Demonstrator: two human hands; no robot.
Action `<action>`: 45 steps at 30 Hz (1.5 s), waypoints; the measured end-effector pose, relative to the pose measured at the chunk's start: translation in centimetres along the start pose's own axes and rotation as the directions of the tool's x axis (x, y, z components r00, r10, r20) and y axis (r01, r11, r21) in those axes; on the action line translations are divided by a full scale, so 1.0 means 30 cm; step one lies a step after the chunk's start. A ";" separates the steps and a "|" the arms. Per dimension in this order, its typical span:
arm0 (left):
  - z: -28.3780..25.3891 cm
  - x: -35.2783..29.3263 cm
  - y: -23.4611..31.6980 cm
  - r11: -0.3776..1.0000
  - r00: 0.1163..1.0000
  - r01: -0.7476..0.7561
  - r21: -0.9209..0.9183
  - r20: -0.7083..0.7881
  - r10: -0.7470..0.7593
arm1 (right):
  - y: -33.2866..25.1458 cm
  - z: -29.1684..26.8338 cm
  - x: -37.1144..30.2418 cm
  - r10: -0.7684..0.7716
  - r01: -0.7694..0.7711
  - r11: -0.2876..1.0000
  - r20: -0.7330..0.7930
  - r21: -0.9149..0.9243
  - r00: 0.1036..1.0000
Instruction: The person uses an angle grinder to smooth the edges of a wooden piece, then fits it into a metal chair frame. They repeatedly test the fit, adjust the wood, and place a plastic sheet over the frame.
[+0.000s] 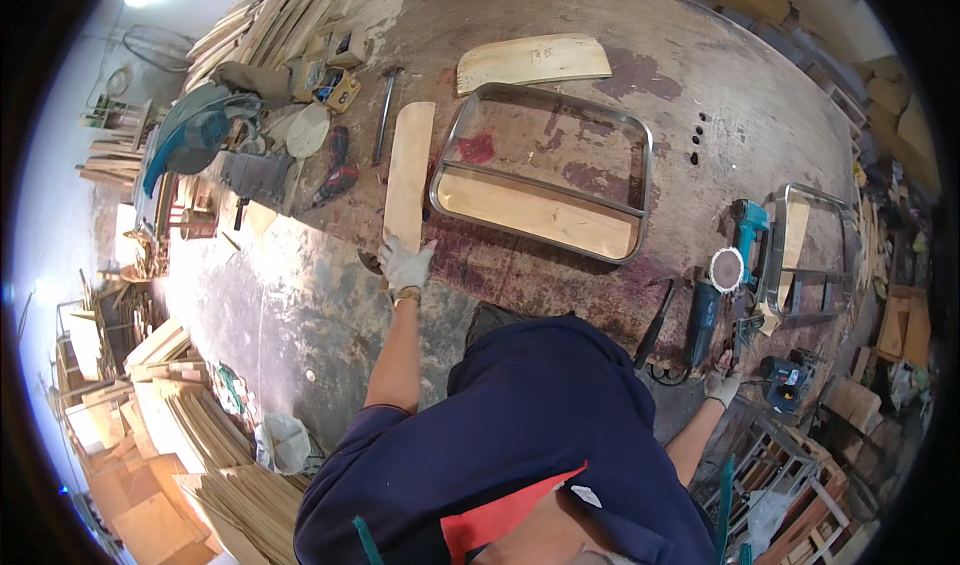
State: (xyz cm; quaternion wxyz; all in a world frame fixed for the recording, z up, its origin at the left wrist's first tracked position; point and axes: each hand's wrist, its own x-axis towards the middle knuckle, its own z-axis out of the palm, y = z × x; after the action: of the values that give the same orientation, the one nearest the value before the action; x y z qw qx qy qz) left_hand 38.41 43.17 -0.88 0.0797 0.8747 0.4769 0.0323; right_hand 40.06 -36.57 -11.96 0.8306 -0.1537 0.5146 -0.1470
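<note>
My left hand (407,267), in a pale work glove, grips the near end of a long light wooden board (410,170) with a rounded far corner. The board lies on the worktable, pointing away from me. Just right of it is a rounded metal frame (545,95) with a crossbar, and a wooden panel (540,213) shows inside its near part. Out at the right table edge, my gloved right hand (721,383) is closed beside a cluster of small dark tools; what it holds is too small to make out.
A curved wooden piece (533,62) lies beyond the frame. Left of the board are a hammer (386,115) and a red-black drill (337,168). A teal grinder (746,235), a blue power tool (704,315) and a smaller metal frame (808,255) occupy the right side.
</note>
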 end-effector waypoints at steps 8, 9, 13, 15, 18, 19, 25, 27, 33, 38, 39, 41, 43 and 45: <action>0.024 0.093 -0.131 0.995 0.992 -0.096 -0.032 0.079 0.098 | 0.079 -0.007 -0.258 -0.308 0.303 0.896 0.037 -0.325 0.951; 0.021 0.097 -0.139 0.991 0.992 -0.118 -0.056 0.042 0.120 | 0.107 -0.004 -0.312 -0.350 0.346 0.877 0.050 -0.335 0.936; 0.024 0.124 -0.157 0.953 0.989 -0.139 -0.268 -0.082 0.122 | 0.331 0.089 -0.557 -0.645 0.564 0.544 0.120 -0.622 0.754; 0.021 0.143 -0.150 0.965 0.995 -0.091 -0.246 -0.061 0.078 | 0.492 0.166 -0.689 -0.560 0.597 0.418 0.324 -0.685 0.763; -0.004 0.187 -0.098 0.989 0.984 -0.148 -0.012 -0.098 0.146 | 0.747 0.337 -0.792 -0.342 0.628 0.247 0.540 -0.739 0.769; -0.022 0.208 -0.075 0.989 0.992 -0.125 0.074 -0.010 0.126 | 0.809 0.401 -0.802 -0.336 0.619 -0.041 0.595 -0.784 0.731; -0.015 0.317 0.146 0.882 0.908 -0.139 -0.450 0.298 0.295 | 1.029 0.692 -0.697 -0.219 0.493 -0.397 0.602 -0.774 0.768; 0.050 0.361 0.210 0.827 0.855 -0.297 -0.477 0.254 0.453 | 1.065 0.739 -0.647 -0.124 0.465 -0.451 0.569 -0.762 0.813; 0.157 0.450 0.223 0.863 0.825 -0.411 -0.292 0.284 0.489 | 1.104 0.757 -0.582 -0.167 0.428 -0.532 0.586 -0.731 0.793; 0.169 0.480 0.187 0.369 0.713 0.471 -0.801 0.592 0.375 | 1.050 0.779 -0.598 -0.140 0.461 -0.452 0.571 -0.763 0.809; 0.169 0.487 0.174 0.153 0.631 0.664 -0.732 0.658 0.410 | 1.035 0.792 -0.611 -0.086 0.447 -0.444 0.533 -0.776 0.841; 0.176 0.493 0.152 -0.121 0.430 0.885 -0.449 0.693 0.578 | 1.019 0.829 -0.654 0.020 0.373 -0.453 0.409 -0.810 0.912; 0.188 0.492 0.140 -0.114 0.462 0.859 -0.499 0.661 0.591 | 1.069 0.860 -0.724 0.015 0.482 -0.695 0.659 -0.534 0.752; 0.200 0.491 0.139 -0.174 0.432 0.876 -0.450 0.572 0.697 | 1.152 0.896 -0.813 0.132 0.635 -0.696 0.809 -0.336 0.572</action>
State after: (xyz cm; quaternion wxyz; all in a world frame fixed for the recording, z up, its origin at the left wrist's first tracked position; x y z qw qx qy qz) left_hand 50.66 52.64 -6.38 0.9438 0.2312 0.2181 -0.0906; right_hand 56.81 7.49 5.11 0.1936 -0.9771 0.0300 0.0834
